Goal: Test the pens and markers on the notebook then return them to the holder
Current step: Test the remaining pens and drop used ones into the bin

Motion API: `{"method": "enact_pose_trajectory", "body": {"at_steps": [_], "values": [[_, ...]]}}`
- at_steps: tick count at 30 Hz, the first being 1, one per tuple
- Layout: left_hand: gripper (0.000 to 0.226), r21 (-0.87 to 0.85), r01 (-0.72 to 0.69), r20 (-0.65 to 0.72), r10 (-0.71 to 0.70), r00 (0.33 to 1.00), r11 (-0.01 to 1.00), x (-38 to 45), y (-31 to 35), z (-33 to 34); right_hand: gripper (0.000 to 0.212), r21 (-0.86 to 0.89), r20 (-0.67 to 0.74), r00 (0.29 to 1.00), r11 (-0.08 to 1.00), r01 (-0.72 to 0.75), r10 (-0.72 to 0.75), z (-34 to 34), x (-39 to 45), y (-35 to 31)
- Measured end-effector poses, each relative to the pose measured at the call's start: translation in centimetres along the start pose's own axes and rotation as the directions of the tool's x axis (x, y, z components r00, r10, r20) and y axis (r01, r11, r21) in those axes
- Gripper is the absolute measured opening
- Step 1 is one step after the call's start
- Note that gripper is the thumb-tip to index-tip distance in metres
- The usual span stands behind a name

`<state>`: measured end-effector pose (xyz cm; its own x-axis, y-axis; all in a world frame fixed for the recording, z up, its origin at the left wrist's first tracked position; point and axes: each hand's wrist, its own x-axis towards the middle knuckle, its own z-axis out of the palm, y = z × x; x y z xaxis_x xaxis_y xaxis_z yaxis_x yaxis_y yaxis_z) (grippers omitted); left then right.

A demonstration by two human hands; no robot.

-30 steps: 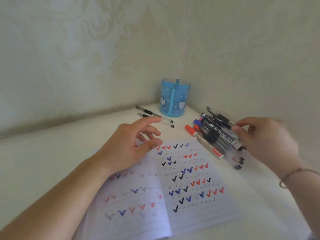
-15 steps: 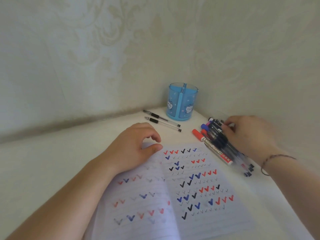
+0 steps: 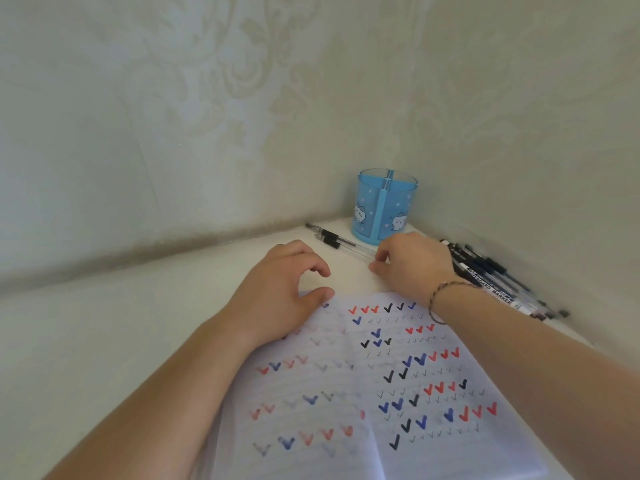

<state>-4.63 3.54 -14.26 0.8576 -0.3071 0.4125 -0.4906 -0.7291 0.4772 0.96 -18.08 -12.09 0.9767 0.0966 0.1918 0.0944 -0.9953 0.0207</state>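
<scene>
On the white worktop point(image 3: 138, 341), the right hand point(image 3: 412, 265) has left the marker pile point(image 3: 502, 282); its fingers point(image 3: 377, 263) now pinch a clear pen point(image 3: 360, 249) beside the holder point(image 3: 384, 206). Left hand point(image 3: 284, 292) fingers stay loosely curled on the notebook point(image 3: 398, 393).

Home desk corner: damask wallpaper point(image 3: 242, 98), cartoon pen holder point(image 3: 382, 207).

Pale damask-patterned wallpaper point(image 3: 242, 98) covers two walls meeting above a white table point(image 3: 104, 323) in soft light.
</scene>
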Motion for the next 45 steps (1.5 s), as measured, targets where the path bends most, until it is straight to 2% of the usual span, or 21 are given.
{"method": "enact_pose_trajectory", "body": {"at_steps": [3,5,6,8,10,12,13,14,15,17,18,19,22,24,27,29,32,38,45], "values": [[0.047,0.026,0.001,-0.047,0.0,0.999,1.0,0.1,0.1,-0.1,0.018,0.138,-0.094,0.995,0.989,0.057,-0.044,-1.1,-1.7,0.6],[0.054,0.05,-0.014,-0.085,0.018,0.996,0.999,0.2,0.0,-0.1,0.014,0.356,-0.165,0.984,0.926,0.125,-0.069,-2.1,-3.6,0.9],[0.052,0.072,-0.023,-0.1,0.03,0.995,0.997,0.2,0.1,-0.1,0.012,0.503,-0.189,0.98,0.852,0.146,-0.057,-2.7,-4.7,1.0],[0.044,0.132,-0.037,-0.139,0.056,0.989,0.991,0.1,0.2,0.0,0.008,0.769,-0.228,0.974,0.615,0.177,0.004,-3.9,-6.7,1.4],[0.037,0.134,-0.092,-0.171,0.114,0.979,0.987,0.0,0.6,0.0,0.012,0.918,-0.237,0.965,0.352,0.184,0.112,-4.9,-8.4,1.9],[0.032,-0.013,-0.219,-0.119,0.216,0.969,0.976,-0.1,1.4,0.1,0.01,0.986,-0.159,0.972,0.077,0.147,0.174,-5.6,-10.0,2.1],[0.031,-0.075,-0.288,-0.078,0.282,0.956,0.955,-0.2,1.9,0.2,0.009,0.993,-0.115,0.983,-0.017,0.119,0.146,-5.8,-10.7,2.2],[0.031,-0.108,-0.347,-0.038,0.345,0.938,0.932,-0.4,2.5,0.3,0.014,0.994,-0.087,0.993,-0.054,0.092,0.08,-5.8,-11.3,2.1],[0.031,-0.131,-0.396,0.001,0.399,0.917,0.909,-0.7,3.0,0.5,0.018,0.997,-0.072,0.997,-0.024,0.072,-0.009,-5.6,-11.9,2.0],[0.03,-0.182,-0.443,0.049,0.458,0.888,0.878,-1.0,3.5,0.8,0.015,0.981,-0.044,0.983,0.176,0.076,-0.178,-5.4,-13.2,1.3],[0.029,-0.197,-0.447,0.059,0.465,0.883,0.873,-1.1,3.4,0.9,0.011,0.961,-0.035,0.976,0.26,0.092,-0.214,-5.2,-13.7,1.2],[0.029,-0.202,-0.43,0.075,0.452,0.889,0.88,-1.1,3.2,0.8,0.008,0.953,-0.029,0.978,0.291,0.09,-0.206,-5.1,-14.2,1.3],[0.035,-0.156,-0.355,0.13,0.376,0.918,0.922,-0.9,2.1,0.9,0.016,0.961,0.009,0.996,0.276,0.017,-0.094,-4.8,-15.3,3.0],[0.038,-0.117,-0.319,0.154,0.335,0.93,0.94,-0.7,1.5,1.0,0.038,0.962,0.037,0.999,0.27,-0.036,0.0,-4.3,-16.1,4.8],[0.042,-0.118,-0.229,0.197,0.249,0.948,0.966,-0.6,0.9,1.0,0.061,0.975,0.122,0.991,0.178,-0.13,0.056,-3.5,-17.8,6.2],[0.044,-0.122,-0.173,0.22,0.196,0.955,0.977,-0.5,0.5,1.0,0.058,0.976,0.168,0.981,0.121,-0.179,0.1,-3.2,-18.7,6.3],[0.045,-0.136,-0.127,0.219,0.154,0.964,0.983,-0.4,0.1,1.2,0.046,0.986,0.119,0.965,0.084,-0.142,0.234,-2.6,-19.1,6.7],[0.041,-0.205,-0.104,0.203,0.147,0.968,0.973,-0.2,0.0,1.4,0.05,0.966,0.042,0.957,0.234,-0.113,0.288,-1.8,-18.6,7.2],[0.04,-0.21,-0.108,0.198,0.15,0.969,0.972,-0.2,-0.3,1.4,0.043,0.971,0.047,0.953,0.212,-0.114,0.3,-1.6,-18.5,7.3]]}}
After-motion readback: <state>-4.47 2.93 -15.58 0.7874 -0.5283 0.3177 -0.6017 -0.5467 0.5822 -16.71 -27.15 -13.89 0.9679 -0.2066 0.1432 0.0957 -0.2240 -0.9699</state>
